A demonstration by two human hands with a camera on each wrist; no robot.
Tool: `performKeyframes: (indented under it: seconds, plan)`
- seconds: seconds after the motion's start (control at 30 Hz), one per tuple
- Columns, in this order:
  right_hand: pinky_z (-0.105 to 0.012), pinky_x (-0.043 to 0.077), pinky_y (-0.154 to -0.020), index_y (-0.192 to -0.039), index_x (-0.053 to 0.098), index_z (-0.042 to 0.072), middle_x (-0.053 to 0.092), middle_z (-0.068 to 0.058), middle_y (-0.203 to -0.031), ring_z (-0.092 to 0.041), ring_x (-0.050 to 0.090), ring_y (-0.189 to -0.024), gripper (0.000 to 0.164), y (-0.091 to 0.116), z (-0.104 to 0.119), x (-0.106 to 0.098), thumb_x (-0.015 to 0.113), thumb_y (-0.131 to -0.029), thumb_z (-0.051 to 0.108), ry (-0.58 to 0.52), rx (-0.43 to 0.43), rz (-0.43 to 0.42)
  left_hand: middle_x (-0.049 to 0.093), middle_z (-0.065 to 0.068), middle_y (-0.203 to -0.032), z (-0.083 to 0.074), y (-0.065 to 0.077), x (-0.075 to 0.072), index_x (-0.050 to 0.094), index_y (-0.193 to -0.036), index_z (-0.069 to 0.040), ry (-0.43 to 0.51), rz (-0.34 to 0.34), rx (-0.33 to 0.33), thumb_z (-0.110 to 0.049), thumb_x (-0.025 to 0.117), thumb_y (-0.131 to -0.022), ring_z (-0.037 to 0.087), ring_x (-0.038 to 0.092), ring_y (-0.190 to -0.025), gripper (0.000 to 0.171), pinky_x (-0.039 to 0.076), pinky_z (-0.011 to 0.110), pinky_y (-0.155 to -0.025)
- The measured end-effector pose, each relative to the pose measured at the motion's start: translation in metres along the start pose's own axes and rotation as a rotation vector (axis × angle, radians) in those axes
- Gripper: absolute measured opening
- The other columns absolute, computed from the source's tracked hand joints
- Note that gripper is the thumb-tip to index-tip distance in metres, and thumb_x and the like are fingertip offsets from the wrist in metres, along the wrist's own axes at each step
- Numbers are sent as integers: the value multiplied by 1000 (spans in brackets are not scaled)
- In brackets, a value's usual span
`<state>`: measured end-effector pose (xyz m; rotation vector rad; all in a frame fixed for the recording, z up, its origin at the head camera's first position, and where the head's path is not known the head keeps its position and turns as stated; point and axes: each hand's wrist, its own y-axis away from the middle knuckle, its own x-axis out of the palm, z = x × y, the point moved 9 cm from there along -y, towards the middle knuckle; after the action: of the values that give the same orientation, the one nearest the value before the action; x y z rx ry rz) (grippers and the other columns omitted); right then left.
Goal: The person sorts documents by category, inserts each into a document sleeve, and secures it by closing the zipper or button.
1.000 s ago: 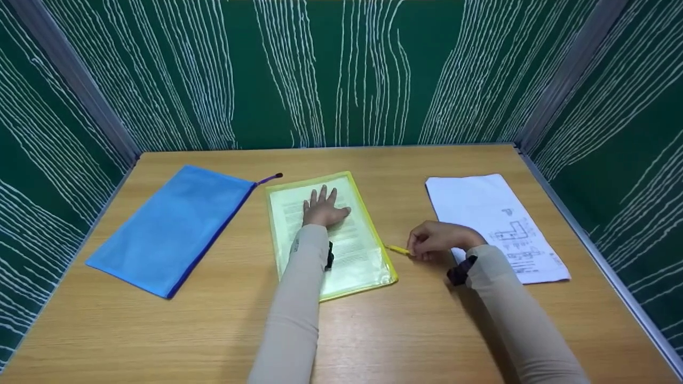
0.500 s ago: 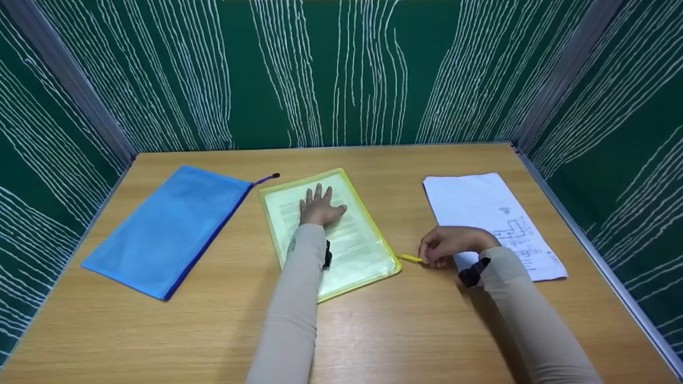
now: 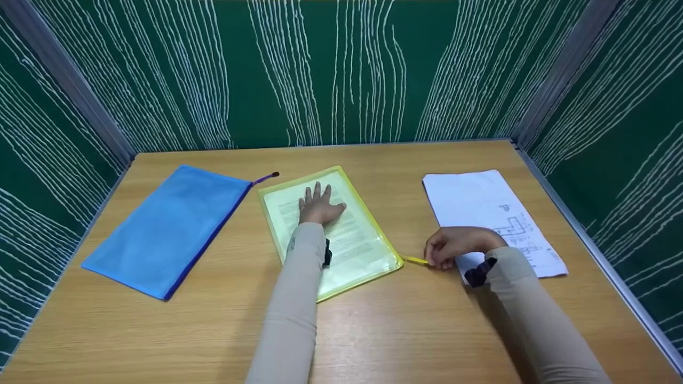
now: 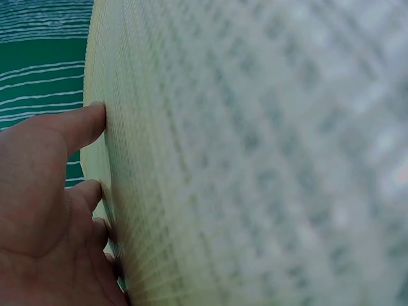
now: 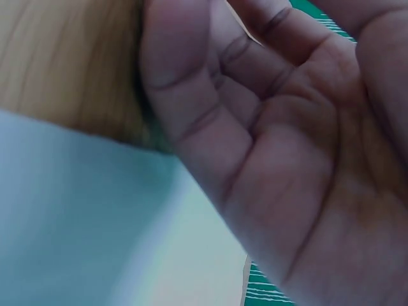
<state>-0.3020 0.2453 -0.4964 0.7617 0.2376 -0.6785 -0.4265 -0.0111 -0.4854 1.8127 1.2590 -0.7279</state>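
A yellow-edged zip pouch (image 3: 368,242) with printed sheets inside lies flat at the table's middle. My left hand (image 3: 319,207) rests on its upper part, fingers spread. In the left wrist view the pouch's mesh surface (image 4: 255,191) fills most of the picture, and the fingertips of my left hand (image 4: 44,185) touch it. At the pouch's lower right corner, my right hand (image 3: 461,242) pinches the yellow zipper pull (image 3: 415,260), stretched out from the corner. The right wrist view shows the curled fingers of my right hand (image 5: 268,140); there the pull is hidden.
To the left lies a blue zip pouch (image 3: 171,229) with a dark purple edge and a pull (image 3: 265,177) at its upper corner. White papers (image 3: 464,197) with printed drawings lie on the right, partly under my right forearm. Green, white-streaked walls (image 3: 363,74) enclose the table (image 3: 373,341).
My right hand has moved right and slightly toward me with the zipper pull. The yellow pouch has turned a little, its lower right corner shifting right. My left hand stays on it.
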Motion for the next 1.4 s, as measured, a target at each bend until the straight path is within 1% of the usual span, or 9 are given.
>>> performKeyframes:
  seconds: [0.17, 0.37, 0.47, 0.6, 0.67, 0.83, 1.0, 1.2, 1.4]
  plan:
    - [-22, 50, -62, -94, 69, 0, 65, 1, -76, -9, 58, -64, 13, 4, -3, -1, 65, -83, 5, 10, 10, 17, -4, 5, -163, 0, -1, 0, 14, -156, -21, 8, -5, 7, -52, 47, -95, 29, -11, -149, 75, -5, 49, -120]
    - [-22, 51, -63, -95, 69, -1, 66, 1, -77, -9, 59, -65, 14, 9, -5, 0, 67, -84, 7, 5, 20, 34, -4, 5, -163, 1, -1, -1, 15, -156, -21, -4, -17, -1, -53, 46, -95, 30, -11, -149, 75, -4, 49, -120]
    - [-22, 50, -63, -95, 69, -1, 66, 2, -76, -8, 59, -65, 14, 10, -4, 2, 68, -84, 7, 26, 27, 47, -4, 5, -163, 0, -1, 0, 14, -156, -21, -5, -10, 3, -53, 45, -95, 30, -11, -149, 75, -4, 49, -120]
    - [-22, 49, -61, -92, 70, 0, 66, 3, -74, -8, 58, -63, 11, 11, -1, 4, 67, -82, 4, 76, 23, 43, -4, 6, -163, -3, -2, 0, 14, -156, -21, -8, -1, 13, -52, 45, -95, 30, -11, -149, 75, -5, 49, -120]
    - [-22, 49, -60, -91, 70, 1, 66, 3, -74, -8, 58, -63, 10, 12, 0, 4, 67, -82, 3, 82, 27, 35, -3, 6, -163, -3, -1, -1, 14, -156, -21, -8, -2, 13, -52, 46, -95, 30, -11, -149, 75, -4, 48, -120]
    - [-23, 49, -62, -93, 68, 2, 64, 2, -76, -9, 57, -65, 11, 11, -2, 5, 65, -83, 3, 56, 37, 35, -3, 5, -163, 0, 0, -1, 15, -156, -22, -3, -10, -11, -52, 46, -95, 29, -11, -149, 74, -5, 48, -120]
    - [-22, 50, -61, -93, 67, 4, 65, 1, -77, -9, 58, -64, 11, 10, -4, 6, 66, -82, 3, 27, 56, 37, -3, 5, -163, 2, -1, -1, 14, -156, -22, -9, -14, -14, -52, 46, -95, 29, -11, -149, 74, -5, 48, -120]
    - [-22, 50, -60, -93, 65, 3, 65, 1, -76, -9, 58, -63, 10, 9, -1, 9, 68, -85, 7, 27, 69, 40, -2, 4, -164, 1, 0, -1, 15, -156, -23, -55, -28, -19, -54, 45, -96, 29, -9, -150, 74, -2, 49, -121]
    - [-23, 50, -60, -92, 64, 6, 65, 0, -77, -10, 58, -63, 11, 9, 1, 9, 71, -84, 10, 56, 100, 11, 0, 5, -164, 0, 1, -1, 16, -155, -23, -99, -38, -17, -54, 44, -96, 31, -5, -150, 73, 1, 50, -121]
